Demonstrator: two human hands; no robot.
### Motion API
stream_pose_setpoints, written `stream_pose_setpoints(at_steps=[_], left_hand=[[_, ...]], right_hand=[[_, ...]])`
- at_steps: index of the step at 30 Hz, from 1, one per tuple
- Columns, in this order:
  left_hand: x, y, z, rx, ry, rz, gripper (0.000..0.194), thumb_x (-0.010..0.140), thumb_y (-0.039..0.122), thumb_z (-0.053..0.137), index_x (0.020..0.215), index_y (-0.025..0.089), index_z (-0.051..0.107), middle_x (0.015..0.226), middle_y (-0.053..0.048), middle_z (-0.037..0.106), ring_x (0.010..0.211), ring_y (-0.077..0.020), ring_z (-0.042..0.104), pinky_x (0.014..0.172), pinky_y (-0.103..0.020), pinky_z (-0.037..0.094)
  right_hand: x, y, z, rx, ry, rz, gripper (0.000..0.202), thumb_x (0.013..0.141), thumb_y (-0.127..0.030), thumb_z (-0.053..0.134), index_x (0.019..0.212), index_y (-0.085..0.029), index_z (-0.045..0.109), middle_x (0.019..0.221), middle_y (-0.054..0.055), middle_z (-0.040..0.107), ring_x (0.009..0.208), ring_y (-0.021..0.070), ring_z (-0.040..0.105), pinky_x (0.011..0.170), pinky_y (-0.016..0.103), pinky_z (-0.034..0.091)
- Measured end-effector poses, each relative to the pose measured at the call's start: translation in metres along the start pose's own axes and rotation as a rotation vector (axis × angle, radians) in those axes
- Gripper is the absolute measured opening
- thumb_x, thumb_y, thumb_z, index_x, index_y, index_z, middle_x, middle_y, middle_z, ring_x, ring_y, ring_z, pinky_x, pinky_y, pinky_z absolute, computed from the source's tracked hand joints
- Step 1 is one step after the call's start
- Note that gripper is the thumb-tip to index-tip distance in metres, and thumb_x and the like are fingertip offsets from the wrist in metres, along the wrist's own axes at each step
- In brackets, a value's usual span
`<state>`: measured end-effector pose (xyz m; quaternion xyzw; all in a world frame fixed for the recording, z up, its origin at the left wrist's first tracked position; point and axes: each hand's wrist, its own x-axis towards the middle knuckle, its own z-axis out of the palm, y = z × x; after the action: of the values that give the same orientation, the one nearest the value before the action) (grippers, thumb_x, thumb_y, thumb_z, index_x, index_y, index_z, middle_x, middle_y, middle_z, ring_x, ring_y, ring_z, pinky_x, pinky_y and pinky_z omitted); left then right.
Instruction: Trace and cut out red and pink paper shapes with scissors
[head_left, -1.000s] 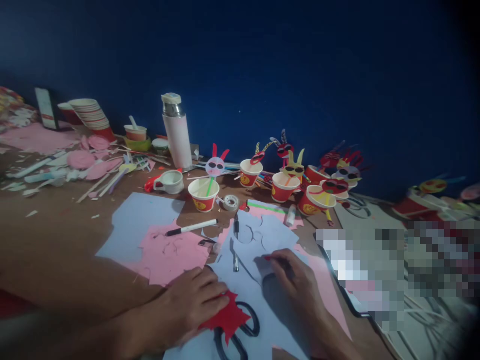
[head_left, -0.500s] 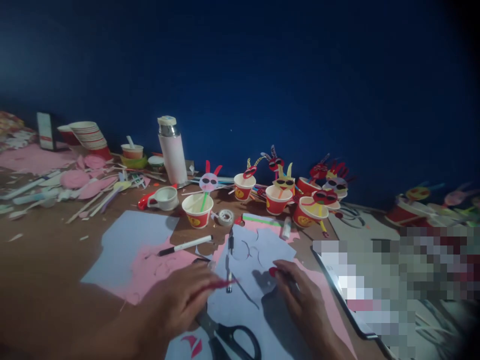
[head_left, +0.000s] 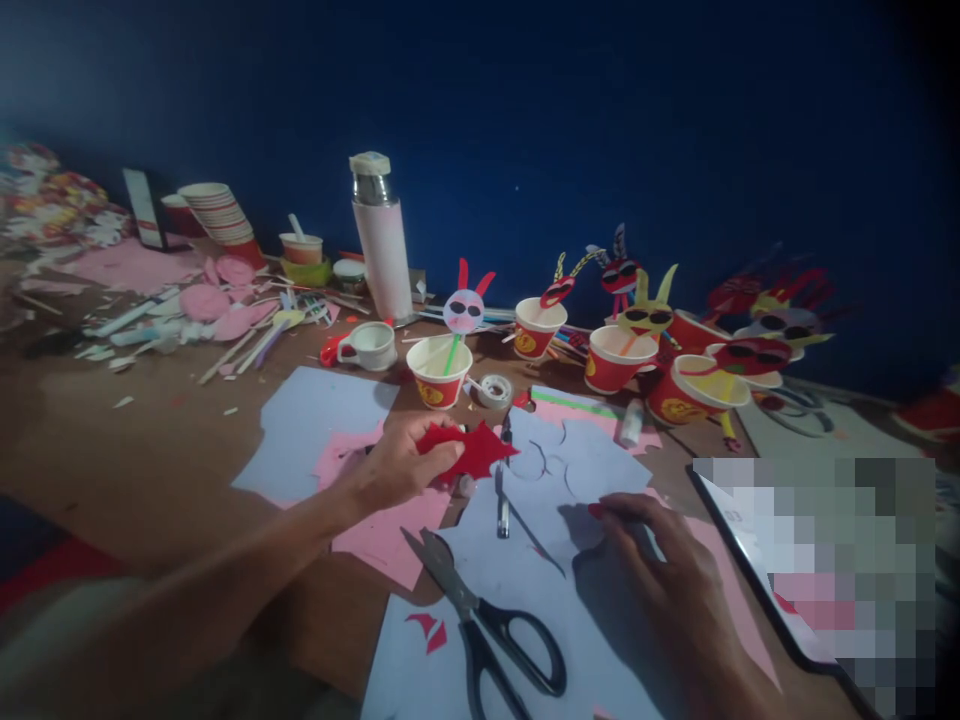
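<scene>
My left hand (head_left: 397,465) pinches a jagged piece of red paper (head_left: 484,452) between thumb and fingers, raised over the pink paper (head_left: 386,540). Above the white paper (head_left: 480,535), my right hand (head_left: 671,560) has thumb and fingertips together on a small red paper piece (head_left: 596,510), mostly hidden by the fingers. Between the hands lies a pen (head_left: 503,505) on the white sheet, near drawn curved lines. Black-handled scissors (head_left: 466,600) rest on the same sheet with blades slightly apart. Red scraps (head_left: 431,632) are beside them.
Paper cups (head_left: 439,375) with bunny-like paper figures stand along the back. A white mug (head_left: 371,345), tape roll (head_left: 495,391) and thermos (head_left: 384,260) are behind the papers. A tablet (head_left: 739,540), partly pixelated, lies right. Straws and pink cutouts (head_left: 204,302) clutter the left.
The view has shifted, so the table things appear further right. My left hand has moved away from the scissors, which now show whole, and the red paper has turned its flat side to me.
</scene>
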<state>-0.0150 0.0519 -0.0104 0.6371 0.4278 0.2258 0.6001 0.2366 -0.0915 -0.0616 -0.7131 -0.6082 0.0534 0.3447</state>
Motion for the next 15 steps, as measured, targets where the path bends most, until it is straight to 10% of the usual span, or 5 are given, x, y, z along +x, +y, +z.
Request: stream_pose_setpoints(at_steps=[12,15], left_hand=[[0.004,0.009,-0.024,-0.286,-0.002,0.035,0.062,0.078,0.038,0.063,0.133,0.025,0.036,0.089,-0.005,0.069,0.079,-0.0217,0.065,0.074,-0.033,0.049],[0.007,0.001,-0.023,-0.289,0.034,0.013,0.049,0.077,0.041,0.061,0.122,0.024,0.051,0.098,-0.006,0.068,0.084,-0.0239,0.065,0.072,-0.032,0.050]], right_hand=[[0.014,0.014,-0.004,-0.319,0.032,-0.191,0.017,0.086,-0.025,0.049,0.093,-0.024,0.064,0.091,0.007,0.070,0.082,0.0264,0.064,0.069,0.041,0.045],[0.015,0.008,-0.007,-0.418,0.072,-0.338,0.018,0.082,-0.025,0.056,0.099,-0.027,0.063,0.104,0.006,0.068,0.090,0.0272,0.063,0.074,0.041,0.041]])
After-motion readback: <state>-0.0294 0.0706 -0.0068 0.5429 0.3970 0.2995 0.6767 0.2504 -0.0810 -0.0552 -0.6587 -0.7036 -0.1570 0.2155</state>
